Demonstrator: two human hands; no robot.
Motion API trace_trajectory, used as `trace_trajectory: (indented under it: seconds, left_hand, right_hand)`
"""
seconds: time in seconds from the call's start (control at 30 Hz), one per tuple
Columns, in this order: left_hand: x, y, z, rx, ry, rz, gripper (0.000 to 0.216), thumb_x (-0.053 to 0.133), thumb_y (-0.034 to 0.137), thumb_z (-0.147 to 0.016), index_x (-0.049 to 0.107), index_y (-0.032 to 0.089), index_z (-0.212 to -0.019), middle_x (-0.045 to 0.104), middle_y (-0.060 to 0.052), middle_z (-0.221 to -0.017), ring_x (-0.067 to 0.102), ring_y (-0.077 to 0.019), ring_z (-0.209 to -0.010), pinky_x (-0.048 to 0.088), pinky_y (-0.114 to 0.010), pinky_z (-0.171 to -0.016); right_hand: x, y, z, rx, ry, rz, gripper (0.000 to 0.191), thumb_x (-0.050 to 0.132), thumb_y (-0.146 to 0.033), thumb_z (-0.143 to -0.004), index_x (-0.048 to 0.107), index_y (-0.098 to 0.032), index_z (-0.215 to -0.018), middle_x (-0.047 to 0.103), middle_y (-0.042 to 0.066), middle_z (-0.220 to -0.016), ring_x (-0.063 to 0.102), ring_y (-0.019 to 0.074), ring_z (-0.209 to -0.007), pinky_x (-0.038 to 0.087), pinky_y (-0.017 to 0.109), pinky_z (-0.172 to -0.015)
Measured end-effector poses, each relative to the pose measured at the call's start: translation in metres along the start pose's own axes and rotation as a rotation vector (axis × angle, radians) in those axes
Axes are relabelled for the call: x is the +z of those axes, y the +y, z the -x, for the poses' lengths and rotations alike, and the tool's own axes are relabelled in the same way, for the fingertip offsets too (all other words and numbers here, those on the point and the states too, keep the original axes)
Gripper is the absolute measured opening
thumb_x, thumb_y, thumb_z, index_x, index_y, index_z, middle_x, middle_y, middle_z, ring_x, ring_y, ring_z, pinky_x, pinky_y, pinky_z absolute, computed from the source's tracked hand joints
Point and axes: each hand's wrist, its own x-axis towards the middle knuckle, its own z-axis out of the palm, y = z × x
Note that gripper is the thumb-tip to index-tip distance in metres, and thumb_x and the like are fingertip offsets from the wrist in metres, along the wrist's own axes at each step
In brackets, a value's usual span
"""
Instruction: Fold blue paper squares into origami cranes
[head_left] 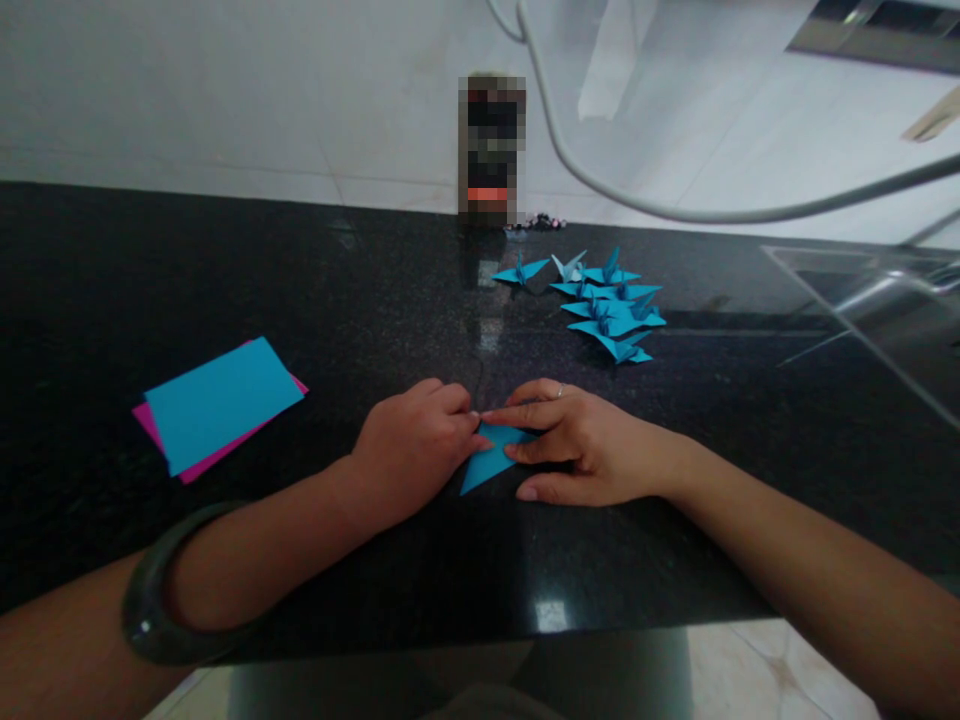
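Observation:
A folded blue paper triangle (489,462) lies on the black counter (375,300) between my hands. My left hand (416,445) rests on its left side with fingers curled, pinching the paper's top edge. My right hand (581,450) lies over its right side, fingers pressed together and index fingertip meeting the left hand's fingers at the fold. Most of the paper is hidden under the two hands.
A stack of flat sheets, blue (221,400) over pink (157,425), lies at the left. Several folded blue paper cranes (607,305) sit behind my right hand. A blurred upright object (491,150) stands at the counter's back edge. A grey cable (675,205) curves across behind.

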Motion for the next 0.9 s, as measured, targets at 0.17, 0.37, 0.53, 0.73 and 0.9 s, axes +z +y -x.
trace_trajectory:
  seconds: [0.17,0.37,0.53,0.73,0.9]
  left_hand:
    - [0.002,-0.001,0.000,0.008,0.016,-0.003,0.034,0.040,0.037,-0.090,0.068,0.017,-0.091,0.061,-0.005,-0.087,0.053,-0.0193,-0.082,0.040,-0.028,-0.063]
    - [0.001,0.000,0.003,0.008,0.014,0.019,0.033,0.039,0.034,-0.090,0.068,0.018,-0.090,0.061,-0.005,-0.087,0.054,-0.0186,-0.082,0.041,-0.028,-0.064]
    - [0.001,0.000,0.002,0.002,0.044,0.018,0.030,0.042,0.034,-0.089,0.068,0.018,-0.089,0.061,-0.005,-0.087,0.054,-0.0186,-0.083,0.042,-0.028,-0.065]
    - [0.003,-0.001,0.004,0.134,0.173,0.019,0.023,0.044,0.026,-0.088,0.066,0.020,-0.088,0.060,-0.003,-0.080,0.053,-0.0160,-0.074,0.041,-0.026,-0.060]
    - [0.004,0.004,0.009,0.283,0.187,0.011,0.023,0.044,0.032,-0.087,0.064,0.020,-0.089,0.059,-0.004,-0.083,0.052,-0.0178,-0.075,0.041,-0.027,-0.058]
  right_hand:
    - [0.000,0.005,0.000,-0.004,-0.006,-0.025,0.035,0.051,-0.040,-0.085,0.070,-0.012,-0.093,0.057,0.012,-0.122,0.049,0.0223,-0.106,0.038,0.038,-0.094]
    - [-0.005,-0.008,0.003,0.048,-0.079,0.063,0.038,0.050,-0.039,-0.086,0.066,-0.011,-0.105,0.055,0.012,-0.125,0.045,0.0256,-0.110,0.037,0.042,-0.093]
    - [-0.010,-0.020,0.007,0.143,-0.122,0.127,0.038,0.051,-0.041,-0.084,0.065,-0.015,-0.108,0.054,0.015,-0.115,0.044,0.0263,-0.103,0.038,0.042,-0.087]
    - [-0.014,-0.024,0.007,0.212,-0.181,0.173,0.038,0.049,-0.042,-0.085,0.064,-0.019,-0.111,0.052,0.011,-0.090,0.043,0.0220,-0.085,0.037,0.037,-0.075]
    - [-0.012,-0.024,0.009,0.218,-0.190,0.183,0.037,0.049,-0.042,-0.086,0.063,-0.021,-0.112,0.048,0.008,-0.082,0.041,0.0197,-0.078,0.033,0.034,-0.070]
